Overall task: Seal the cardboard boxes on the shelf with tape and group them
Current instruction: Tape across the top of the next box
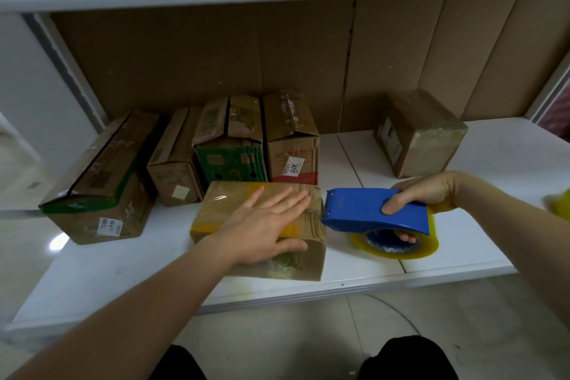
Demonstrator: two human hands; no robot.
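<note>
The white shelf runs across the middle of the frame, with brown cardboard panels standing as its back wall in the upper half.

On the left of the frame you see a row of four boxes. The long box with green edge lies at the far left and comes nearest to the shelf front. To its right is the narrow brown box, then the green printed box, then the box with the white label, which has red print low on its front. These four stand side by side and very close; I cannot tell if all of them touch.

In the right upper part of the shelf the single taped box sits alone, turned at an angle, well apart from the row.

In the centre, just before the green printed box, lies the box under your hand, wrapped with clear and yellowish tape. Your left hand rests flat on its top, fingers straight and spread, thumb over the near edge.

Just to the right of this box, your right hand holds the blue tape dispenser: the thumb lies on its top and the fingers go through the roll of yellowish tape. The toothed end of the dispenser points to the right edge of the box, very near to it.
</note>
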